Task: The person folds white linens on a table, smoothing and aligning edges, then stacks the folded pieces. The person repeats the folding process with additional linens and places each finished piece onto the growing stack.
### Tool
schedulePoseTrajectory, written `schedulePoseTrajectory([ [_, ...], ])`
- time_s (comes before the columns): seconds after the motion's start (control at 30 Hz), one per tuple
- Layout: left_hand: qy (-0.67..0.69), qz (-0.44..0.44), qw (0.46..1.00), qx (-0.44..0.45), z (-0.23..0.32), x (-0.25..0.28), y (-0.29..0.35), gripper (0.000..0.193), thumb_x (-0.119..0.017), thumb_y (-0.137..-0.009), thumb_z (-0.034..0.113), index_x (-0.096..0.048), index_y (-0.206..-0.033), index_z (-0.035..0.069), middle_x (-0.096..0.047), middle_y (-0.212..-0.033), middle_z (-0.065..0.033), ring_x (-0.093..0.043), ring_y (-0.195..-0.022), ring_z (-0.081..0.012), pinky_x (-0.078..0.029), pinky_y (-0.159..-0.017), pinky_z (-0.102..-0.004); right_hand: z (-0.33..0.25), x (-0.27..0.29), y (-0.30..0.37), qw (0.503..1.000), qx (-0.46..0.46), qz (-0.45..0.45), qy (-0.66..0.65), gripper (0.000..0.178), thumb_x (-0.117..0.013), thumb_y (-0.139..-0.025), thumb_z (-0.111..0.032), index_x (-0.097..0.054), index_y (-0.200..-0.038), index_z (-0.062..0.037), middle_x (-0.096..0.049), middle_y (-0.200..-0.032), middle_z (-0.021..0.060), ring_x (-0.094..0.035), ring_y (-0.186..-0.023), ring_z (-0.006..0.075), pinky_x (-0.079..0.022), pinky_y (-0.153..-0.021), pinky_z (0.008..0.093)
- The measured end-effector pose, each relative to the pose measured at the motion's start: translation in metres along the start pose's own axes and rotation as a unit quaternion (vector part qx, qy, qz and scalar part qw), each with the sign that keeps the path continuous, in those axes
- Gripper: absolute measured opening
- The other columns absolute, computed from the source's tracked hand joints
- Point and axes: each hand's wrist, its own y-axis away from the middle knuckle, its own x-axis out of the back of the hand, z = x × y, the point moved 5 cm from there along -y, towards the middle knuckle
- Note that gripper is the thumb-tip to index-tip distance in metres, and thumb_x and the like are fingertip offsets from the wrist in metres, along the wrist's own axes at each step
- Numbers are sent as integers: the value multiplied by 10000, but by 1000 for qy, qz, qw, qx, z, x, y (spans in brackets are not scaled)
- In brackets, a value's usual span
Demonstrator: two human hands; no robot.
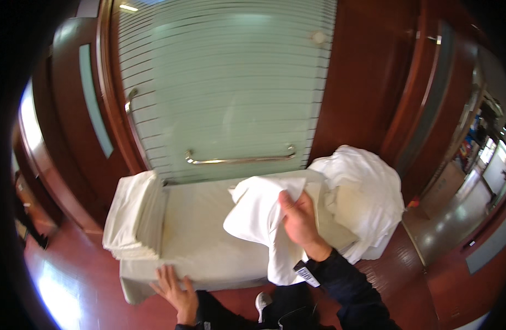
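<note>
My right hand grips a white cloth above the right half of a cloth-covered table. The cloth is bunched at the thumb, and one end hangs past the table's near edge. Fingers spread, my left hand rests at the near left edge of the table and holds nothing. Beyond it, at the table's left end, stands a stack of folded white cloths. A loose heap of white cloth covers the right end and spills over the side.
Behind the table is a frosted, striped glass panel with a metal bar handle. Dark reddish wood panels flank it. The floor is red and shiny. A passage with a brown box opens at the far right.
</note>
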Motion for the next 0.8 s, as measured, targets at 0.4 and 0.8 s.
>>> schedulePoseTrajectory([
  [0.4, 298, -89, 950, -3, 70, 6, -20, 457, -672, -970, 348, -653, -1305, 38, -663, -1325, -144, -517, -1362, -371, -215, -1212, -549, 94, -20, 132, 924, -192, -227, 240, 422, -718, -993, -210, -622, -1326, 31, -709, -1184, 112, -650, -1084, 208, -516, -944, 362],
  [0.8, 338, -92, 934, 74, 71, -19, -27, 216, -774, -873, 174, -659, -792, 11, -647, -789, -110, -578, -838, -349, -432, -796, -437, 66, 49, 151, 907, -85, 5, 413, 280, -825, -876, -119, -703, -1108, -20, -706, -1222, 116, -655, -1115, 235, -525, -952, 352],
])
